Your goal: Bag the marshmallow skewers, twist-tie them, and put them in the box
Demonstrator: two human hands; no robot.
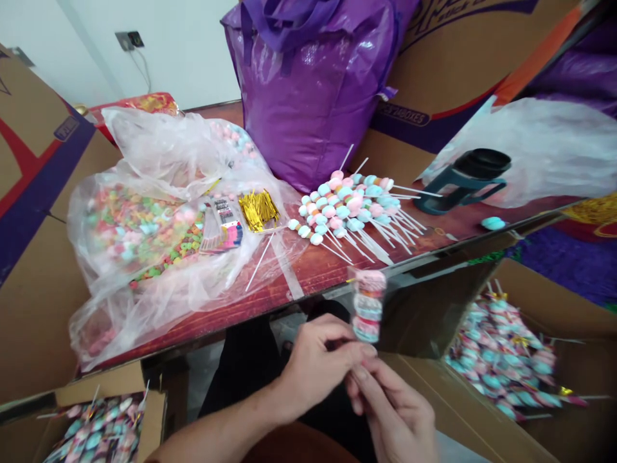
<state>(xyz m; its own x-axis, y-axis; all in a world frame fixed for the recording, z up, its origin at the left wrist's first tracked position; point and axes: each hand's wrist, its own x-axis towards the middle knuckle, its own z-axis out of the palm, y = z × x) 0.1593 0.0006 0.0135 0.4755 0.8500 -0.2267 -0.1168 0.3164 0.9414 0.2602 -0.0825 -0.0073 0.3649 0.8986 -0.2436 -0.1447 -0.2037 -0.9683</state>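
Just past the table's front edge, a wrapped marshmallow stick point(369, 305) stands upright above my fingers, with pink, white and blue pieces in a clear printed wrapper. My left hand point(321, 354) is closed round its lower end. My right hand point(393, 408) pinches just below, its fingertips touching the left thumb; the stick itself is hidden by the fingers. On the table lies a pile of unwrapped marshmallow sticks point(349, 204). Gold twist ties point(259, 210) sit left of them, beside a fan of printed wrappers point(224, 225).
Clear plastic bags point(144, 225) of colourful candy cover the table's left side. Behind stands a purple bag point(313, 83). A dark mug point(463, 180) and a loose blue marshmallow point(492, 223) are at right. Open cartons of wrapped sticks point(506, 354) stand at lower right and lower left.
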